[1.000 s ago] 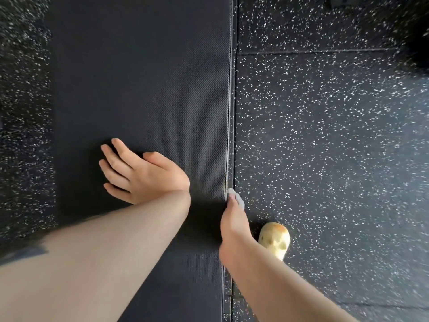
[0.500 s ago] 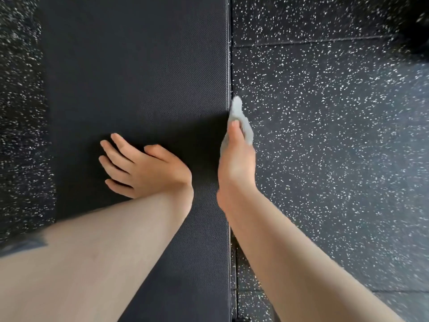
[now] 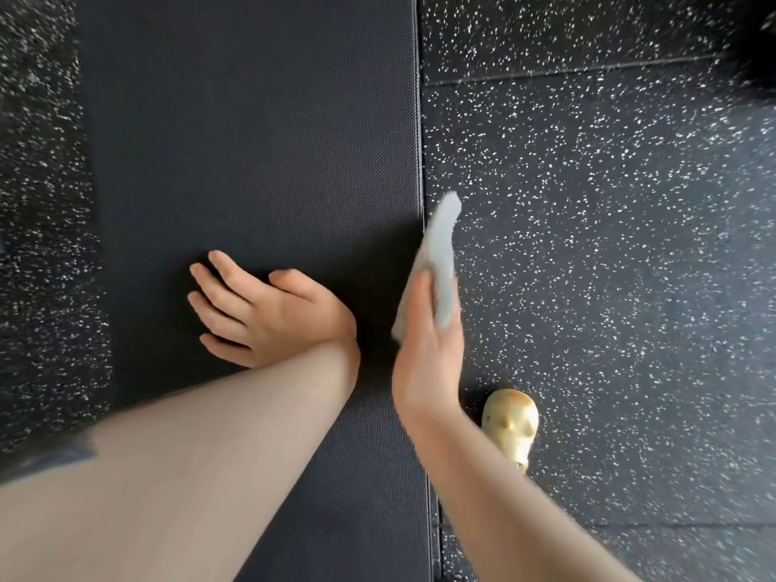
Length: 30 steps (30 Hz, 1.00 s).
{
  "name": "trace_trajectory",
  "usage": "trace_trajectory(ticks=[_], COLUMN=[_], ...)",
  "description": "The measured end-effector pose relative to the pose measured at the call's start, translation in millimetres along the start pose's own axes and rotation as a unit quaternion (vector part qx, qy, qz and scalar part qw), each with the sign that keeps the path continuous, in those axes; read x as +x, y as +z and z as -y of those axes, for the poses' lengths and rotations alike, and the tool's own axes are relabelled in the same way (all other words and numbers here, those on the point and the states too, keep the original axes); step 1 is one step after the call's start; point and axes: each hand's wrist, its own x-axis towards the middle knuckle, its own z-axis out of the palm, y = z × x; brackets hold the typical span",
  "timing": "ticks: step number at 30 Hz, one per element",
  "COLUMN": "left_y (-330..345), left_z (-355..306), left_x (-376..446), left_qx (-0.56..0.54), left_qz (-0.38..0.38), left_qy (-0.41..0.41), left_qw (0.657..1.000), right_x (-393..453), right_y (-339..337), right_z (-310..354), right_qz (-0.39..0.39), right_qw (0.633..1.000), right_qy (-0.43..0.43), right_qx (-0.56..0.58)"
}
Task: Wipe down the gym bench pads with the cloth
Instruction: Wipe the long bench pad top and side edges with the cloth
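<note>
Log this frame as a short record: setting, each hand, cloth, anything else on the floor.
setting: black bench pad above speckled rubber floor
left hand: flat on the pad, fingers spread
right hand: at the pad's right edge, holds the cloth
cloth: light grey, against the pad's side edge
other: yellow shoe on the floor by the right forearm

The bench pad (image 3: 252, 140) is covered in matt black, finely grained vinyl-like upholstery. The cloth (image 3: 441, 249) is seen as soft, pale grey fabric. The floor (image 3: 609, 245) is laid in dull, white-speckled black rubber, apparently.
</note>
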Motion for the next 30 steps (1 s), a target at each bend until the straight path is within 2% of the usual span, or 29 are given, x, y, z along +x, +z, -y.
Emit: trace_trajectory(ticks=[1,3,4,6,7,10,12,13,15,16,17,19,21,23,24,26,28,29,30], left_y=[-0.5,-0.3,0.7,3.7,5.0,4.9,2.6,1.5,1.6,2.0,3.0,5.4,8.9,7.8,6.3,2.8,1.7,1.5,2.3], left_z=[0.7,2.1,2.6,2.5,1.7,-0.9,-0.6,0.0,1.2,2.1,2.6,0.2,-2.0,-1.5,-0.8,0.9,1.9,2.2,2.4], left_x=[-0.7,-1.7,-1.6,1.3,2.3,1.0,0.2,-1.6,-2.0,-1.3,-0.9,1.8,3.7,3.0,2.0,-0.9,-1.1,-0.3,0.3], left_qx=[-0.002,0.001,0.006,0.016,0.018,0.012,-0.001,0.004,0.008,0.011,0.014,0.018,0.015,0.013,0.01,0.007,0.005,0.007,0.013], left_qz=[0.006,0.02,0.016,-0.013,-0.021,-0.012,-0.016,-0.004,0.005,-0.003,-0.011,-0.035,-0.05,-0.038,-0.029,-0.001,0.003,-0.001,-0.005], left_qy=[0.004,0.007,0.003,0.0,0.002,0.0,0.002,0.006,0.009,0.005,0.002,-0.002,-0.006,-0.003,0.0,0.001,0.001,0.001,0.002], left_qw=[1.0,1.0,1.0,1.0,1.0,1.0,1.0,1.0,1.0,1.0,1.0,0.999,0.999,0.999,1.0,1.0,1.0,1.0,1.0], right_x=[-18.3,-34.5,-27.1,-0.4,12.3,15.5,-10.4,-23.0,-32.1,-26.4,-16.3,2.9,12.5,3.2,-4.4,-19.4,-28.7,-26.9,-23.0], right_y=[-10.8,-29.5,-31.6,-20.9,-11.0,6.3,-5.7,-17.2,-36.4,-38.9,-35.0,-17.9,1.7,3.7,-3.8,-25.6,-44.3,-46.8,-44.1], right_z=[-16.0,-33.3,-31.8,-6.6,8.3,17.9,-12.0,-27.2,-47.8,-45.5,-37.2,-4.2,22.7,21.0,7.3,-31.1,-53.8,-52.4,-45.2], right_qz=[-0.007,-0.001,0.025,0.069,0.064,0.005,-0.02,-0.017,0.002,0.028,0.048,0.053,0.021,0.0,-0.002,0.023,0.08,0.094,0.092], right_qw=[0.999,0.986,0.978,0.978,0.982,0.998,0.999,0.995,0.967,0.952,0.947,0.971,0.994,1.0,1.0,0.995,0.957,0.937,0.932], right_qy=[0.032,0.159,0.194,0.175,0.15,0.051,0.043,0.086,0.235,0.283,0.292,0.206,0.101,0.014,0.004,0.086,0.233,0.281,0.299], right_qx=[-0.018,-0.042,-0.067,-0.095,-0.093,-0.034,-0.022,-0.049,-0.093,-0.11,-0.123,-0.11,-0.042,-0.003,-0.004,-0.053,-0.157,-0.186,-0.184])
